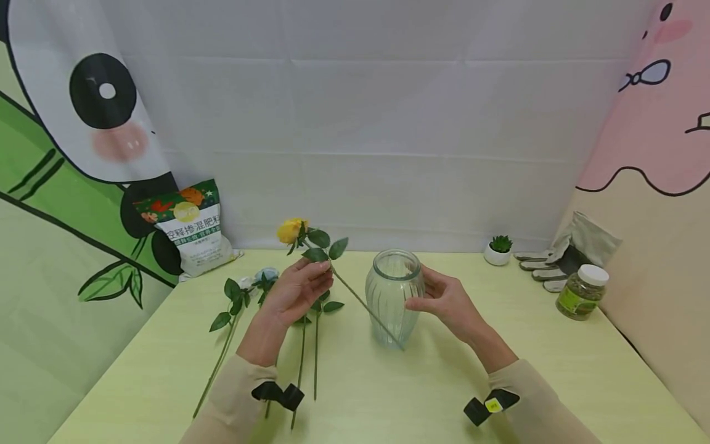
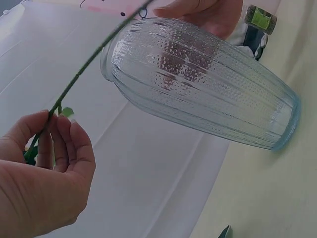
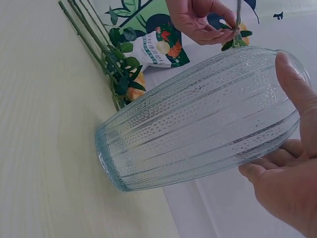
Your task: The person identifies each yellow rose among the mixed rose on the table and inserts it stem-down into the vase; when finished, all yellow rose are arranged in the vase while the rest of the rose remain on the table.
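A yellow rose (image 1: pixel 291 230) with green leaves is pinched by its stem between the thumb and fingers of my left hand (image 1: pixel 299 288). Its stem (image 2: pixel 79 72) slants down to the right, passing in front of the glass vase (image 1: pixel 392 302) in the head view. The vase is clear, ribbed and bluish, and stands upright on the table. Around its right side my right hand (image 1: pixel 446 302) holds it, thumb in front, near the upper half. In the right wrist view the thumb (image 3: pixel 294 82) lies on the glass near the rim.
Several artificial flowers (image 1: pixel 227 333) lie on the table (image 1: pixel 499 370) at the left, stems toward me. A fertilizer bag (image 1: pixel 194 234) stands at the back left. At the right are a small potted succulent (image 1: pixel 498 250), gloves (image 1: pixel 571 253) and a white-lidded jar (image 1: pixel 581 293).
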The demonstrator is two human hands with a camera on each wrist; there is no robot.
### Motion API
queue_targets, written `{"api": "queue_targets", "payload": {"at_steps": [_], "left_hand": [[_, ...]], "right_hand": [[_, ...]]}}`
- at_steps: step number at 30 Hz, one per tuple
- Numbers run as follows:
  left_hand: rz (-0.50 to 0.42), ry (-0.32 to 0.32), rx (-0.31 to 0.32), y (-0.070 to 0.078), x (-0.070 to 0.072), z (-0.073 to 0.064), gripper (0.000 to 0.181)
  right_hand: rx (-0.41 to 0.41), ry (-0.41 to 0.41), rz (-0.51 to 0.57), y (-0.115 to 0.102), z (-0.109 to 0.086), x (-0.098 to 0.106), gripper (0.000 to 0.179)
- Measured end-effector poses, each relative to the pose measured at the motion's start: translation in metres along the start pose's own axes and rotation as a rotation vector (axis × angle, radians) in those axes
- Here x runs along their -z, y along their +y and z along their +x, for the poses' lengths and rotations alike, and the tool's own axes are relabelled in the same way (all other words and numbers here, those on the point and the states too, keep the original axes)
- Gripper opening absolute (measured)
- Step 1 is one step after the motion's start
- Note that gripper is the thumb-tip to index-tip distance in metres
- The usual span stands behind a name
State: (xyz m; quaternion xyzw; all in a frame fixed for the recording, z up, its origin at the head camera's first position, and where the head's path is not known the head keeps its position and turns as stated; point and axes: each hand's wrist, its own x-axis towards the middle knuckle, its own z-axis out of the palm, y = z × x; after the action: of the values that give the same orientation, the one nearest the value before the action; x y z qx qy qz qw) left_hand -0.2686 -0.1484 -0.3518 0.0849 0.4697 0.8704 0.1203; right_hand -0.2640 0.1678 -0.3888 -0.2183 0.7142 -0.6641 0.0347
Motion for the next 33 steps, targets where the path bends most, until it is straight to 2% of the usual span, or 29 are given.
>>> {"api": "queue_targets", "payload": {"at_steps": [5,12,21,25,30,33], "left_hand": [[-0.016,-0.035,-0.015,0.0010,-0.0001,-0.0003,0.014],[0.025,-0.020,-0.028,0.0015,-0.0048,0.0008,0.014],[-0.020,-0.102,-0.135,0.0033,-0.0066,-0.0031,0.031],[-0.070,-0.086,-0.148,0.0035,-0.0074,-0.0040,0.033],[-0.124,-0.064,-0.152,0.0051,-0.0085,-0.0049,0.023],[-0.115,-0.067,-0.161,0.0064,-0.0090,-0.0061,0.017]], "right_hand": [[-0.003,0.003,-0.014,0.0002,-0.0005,0.0002,0.087],[-0.002,-0.001,-0.012,0.0009,-0.0009,0.0007,0.086],[0.019,-0.010,0.015,0.0007,0.0008,0.0011,0.086],[0.018,-0.010,0.020,-0.0003,0.0008,0.0008,0.086],[-0.011,-0.003,-0.023,-0.0016,-0.0008,0.0009,0.088],[-0.027,-0.002,-0.048,-0.0017,-0.0015,0.0012,0.087]]}}
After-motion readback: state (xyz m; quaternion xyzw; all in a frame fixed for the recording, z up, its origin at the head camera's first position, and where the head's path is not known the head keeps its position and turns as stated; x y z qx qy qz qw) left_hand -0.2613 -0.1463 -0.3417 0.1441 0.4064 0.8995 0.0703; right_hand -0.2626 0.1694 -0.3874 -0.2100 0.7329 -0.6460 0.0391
